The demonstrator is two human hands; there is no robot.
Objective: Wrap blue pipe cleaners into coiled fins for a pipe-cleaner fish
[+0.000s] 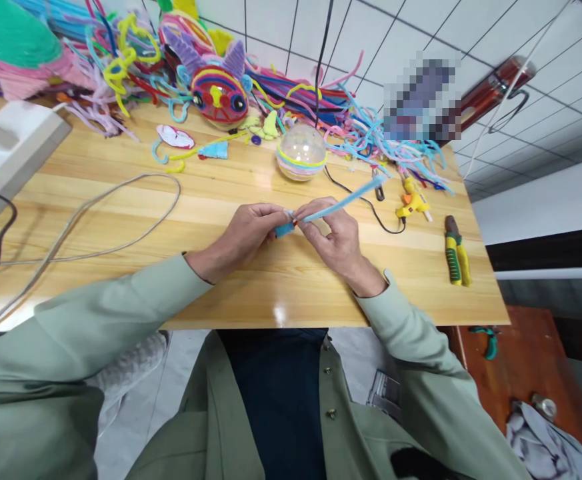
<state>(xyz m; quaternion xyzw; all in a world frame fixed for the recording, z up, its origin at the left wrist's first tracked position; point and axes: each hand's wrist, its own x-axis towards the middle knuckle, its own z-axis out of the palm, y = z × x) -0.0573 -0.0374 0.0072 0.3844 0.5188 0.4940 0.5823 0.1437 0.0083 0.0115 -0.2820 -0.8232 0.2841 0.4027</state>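
Note:
My left hand [248, 237] pinches a small light-blue piece [285, 230] with a bit of red at its end, apparently made of pipe cleaner. Fingers of my right hand [335, 237] are closed on a light-blue pipe cleaner [353, 198], whose free end points up to the right. Both sets of fingertips meet over the front middle of the table, where the pipe cleaner touches the blue piece. Just beyond them stands a clear ball [301, 150] with yellow, blue and pink bands wound around its lower half.
A yellow glue gun [413, 202] and pliers [455, 252] lie at the right. Heaps of coloured pipe cleaners [291, 93] line the back, beside a finished animal-faced ball [219, 93]. A blue cone [213, 151] lies left of centre. A grey cable [115, 183] loops across the left.

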